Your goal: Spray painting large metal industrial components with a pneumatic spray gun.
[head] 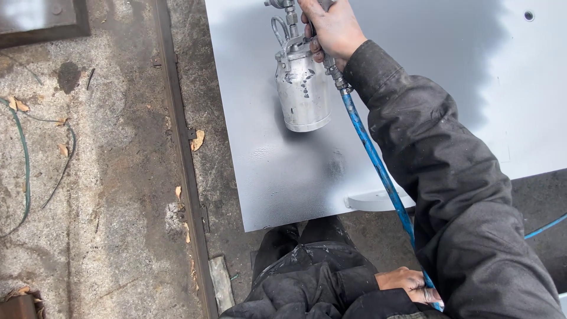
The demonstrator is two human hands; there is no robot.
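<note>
My right hand [333, 28] is closed round the grip of a metal spray gun [302, 88], whose silver paint cup hangs over a large flat metal panel [266, 183]. The left part of the panel looks dark grey and wet, and the right part is paler. A blue air hose [375, 159] runs from the gun's handle down along my dark right sleeve. My left hand [409, 285] grips this hose low in the view, next to my knees in dark trousers.
The panel lies over rough concrete ground. A rusty metal rail [184, 153] runs along the ground left of the panel. A thin green wire [25, 171] and dry leaves lie further left. The panel has a small hole [528, 15] near its far right corner.
</note>
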